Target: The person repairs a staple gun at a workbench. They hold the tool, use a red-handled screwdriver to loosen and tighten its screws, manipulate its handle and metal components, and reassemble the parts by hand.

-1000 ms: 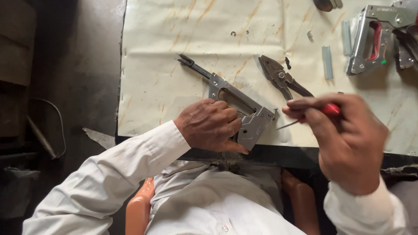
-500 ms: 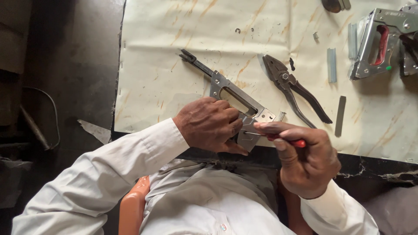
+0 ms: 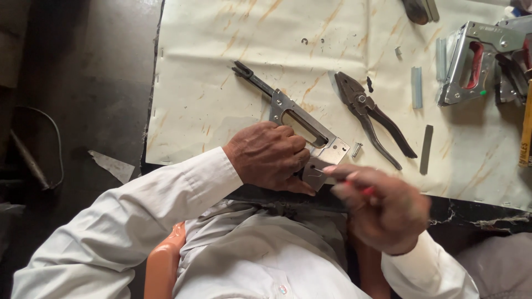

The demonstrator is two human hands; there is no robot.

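My left hand (image 3: 270, 156) grips the grey metal body of a staple gun (image 3: 302, 126) that lies slantwise on the paper-covered table, its long handle pointing up and left. My right hand (image 3: 382, 207), blurred by motion, is closed around a red-handled screwdriver (image 3: 366, 191) just right of the gun's lower end; the tool's tip is hidden. A small screw (image 3: 357, 149) lies on the paper beside the gun's body.
Black pliers (image 3: 372, 115) lie right of the gun. A second staple gun with a red handle (image 3: 474, 63) stands at the far right, with staple strips (image 3: 417, 87) and a flat metal bar (image 3: 425, 149) near it. The stained paper (image 3: 210, 83) covers the table; dark floor lies to the left.
My right hand with the screwdriver has dropped from beside the gun toward my body and moved slightly right. My left hand keeps its grip on the gun.
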